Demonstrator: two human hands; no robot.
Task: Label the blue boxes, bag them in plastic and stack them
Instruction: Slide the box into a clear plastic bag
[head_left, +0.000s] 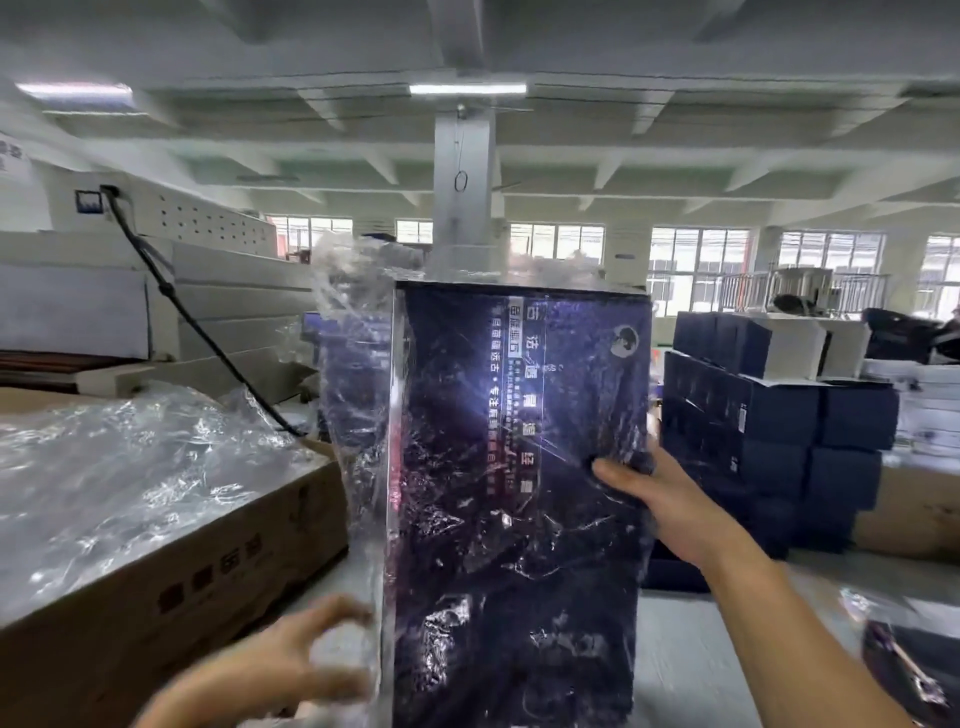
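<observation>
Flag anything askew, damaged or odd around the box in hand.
The plastic bag hangs bunched and crumpled off the upper left of the upright blue box, not drawn snug. At the picture's right, the stack of blue boxes is uneven: its top boxes show white faces and sit offset. No damage shows.

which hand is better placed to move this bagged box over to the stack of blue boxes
Likely right. The right hand grips the bagged box by its right edge, and the stack stands on that side. The left hand is low at the loose plastic, blurred, with no clear hold.
</observation>
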